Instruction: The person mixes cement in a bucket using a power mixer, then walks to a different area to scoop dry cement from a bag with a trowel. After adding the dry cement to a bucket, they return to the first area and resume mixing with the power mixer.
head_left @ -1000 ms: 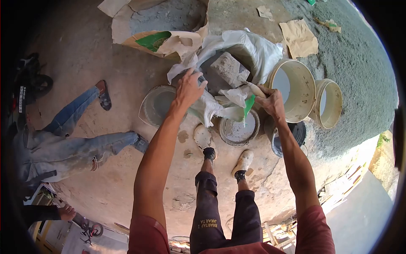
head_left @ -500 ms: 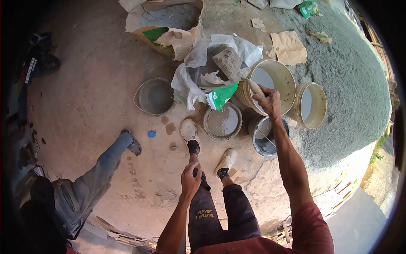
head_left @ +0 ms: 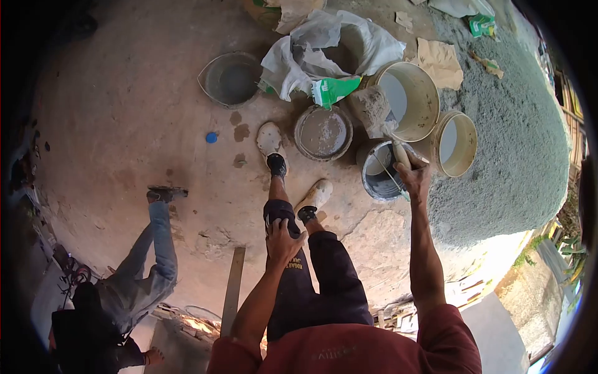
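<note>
My right hand (head_left: 414, 176) is closed around the pale handle of a trowel (head_left: 401, 153). A heap of grey powder (head_left: 372, 107) rides on its blade, which it mostly hides. The load hangs between a bucket of grey mix (head_left: 323, 133) and a large cream bucket (head_left: 428, 115). Just below the trowel handle stands a dark bucket (head_left: 381, 190) with a thin wire handle. My left hand (head_left: 283, 243) lies on my left knee, fingers spread, holding nothing. Beyond the buckets sits a torn white sack (head_left: 283, 65) with a green printed flap (head_left: 336, 89).
A smaller cream bucket (head_left: 468, 153) stands at the right, beside a broad grey sand pile (head_left: 511, 143). Another dark bucket (head_left: 215, 93) is at the left, with a blue cap (head_left: 212, 137) on the floor. A co-worker (head_left: 134, 280) is at lower left.
My right hand has drawn the loaded trowel back from the white sack, towards me, to beside the buckets. The view has shifted, and the co-worker at left has changed stance.
</note>
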`<state>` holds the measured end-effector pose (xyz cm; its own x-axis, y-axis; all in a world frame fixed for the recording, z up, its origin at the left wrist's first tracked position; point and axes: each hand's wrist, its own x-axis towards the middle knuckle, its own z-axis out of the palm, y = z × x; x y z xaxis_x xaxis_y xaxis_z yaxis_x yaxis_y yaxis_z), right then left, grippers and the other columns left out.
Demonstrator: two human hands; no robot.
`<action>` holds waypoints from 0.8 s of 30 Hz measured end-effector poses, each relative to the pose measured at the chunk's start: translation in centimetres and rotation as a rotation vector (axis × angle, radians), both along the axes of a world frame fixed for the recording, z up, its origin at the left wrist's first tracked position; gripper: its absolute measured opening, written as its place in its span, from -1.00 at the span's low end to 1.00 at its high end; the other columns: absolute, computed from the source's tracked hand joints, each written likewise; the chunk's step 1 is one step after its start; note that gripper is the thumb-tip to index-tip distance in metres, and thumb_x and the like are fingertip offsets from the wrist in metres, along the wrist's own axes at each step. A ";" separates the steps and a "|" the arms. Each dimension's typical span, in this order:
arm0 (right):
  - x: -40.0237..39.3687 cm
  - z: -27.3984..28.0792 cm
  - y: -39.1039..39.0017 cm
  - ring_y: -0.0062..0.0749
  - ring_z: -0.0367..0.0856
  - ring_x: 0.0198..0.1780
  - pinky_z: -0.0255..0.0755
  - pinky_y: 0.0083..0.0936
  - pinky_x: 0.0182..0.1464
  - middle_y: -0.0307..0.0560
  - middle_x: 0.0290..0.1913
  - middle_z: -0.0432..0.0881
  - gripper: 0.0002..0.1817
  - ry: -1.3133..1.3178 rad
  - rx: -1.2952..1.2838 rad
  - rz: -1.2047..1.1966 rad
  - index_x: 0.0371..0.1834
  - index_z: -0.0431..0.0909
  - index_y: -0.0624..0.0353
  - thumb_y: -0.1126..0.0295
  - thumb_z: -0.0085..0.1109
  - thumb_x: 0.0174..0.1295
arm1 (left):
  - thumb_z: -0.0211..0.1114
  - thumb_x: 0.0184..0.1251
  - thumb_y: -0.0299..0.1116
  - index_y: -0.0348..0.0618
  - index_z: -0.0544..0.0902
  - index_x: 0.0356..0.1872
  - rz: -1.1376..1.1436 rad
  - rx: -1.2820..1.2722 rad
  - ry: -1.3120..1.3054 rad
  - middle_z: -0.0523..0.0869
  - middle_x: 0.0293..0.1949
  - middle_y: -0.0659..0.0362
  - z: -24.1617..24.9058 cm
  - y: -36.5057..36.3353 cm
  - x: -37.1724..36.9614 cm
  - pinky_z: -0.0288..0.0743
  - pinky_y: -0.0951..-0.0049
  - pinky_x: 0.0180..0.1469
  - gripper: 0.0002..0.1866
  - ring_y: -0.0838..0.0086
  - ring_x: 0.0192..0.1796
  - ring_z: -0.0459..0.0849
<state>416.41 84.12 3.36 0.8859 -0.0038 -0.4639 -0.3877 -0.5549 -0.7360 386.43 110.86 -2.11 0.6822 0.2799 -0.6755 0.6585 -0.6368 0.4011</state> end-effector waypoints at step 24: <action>-9.1 -20.4 4.2 -0.40 0.71 -0.37 0.56 -0.41 -0.20 0.02 -0.41 0.75 -0.53 0.180 -0.248 0.007 -0.03 0.72 0.20 0.33 0.40 -0.11 | 0.31 0.06 0.33 -0.19 0.60 0.12 -0.065 0.089 0.095 0.42 0.20 0.02 -2.2 -1.8 -2.0 0.31 -0.21 0.26 -0.19 -0.09 0.35 0.31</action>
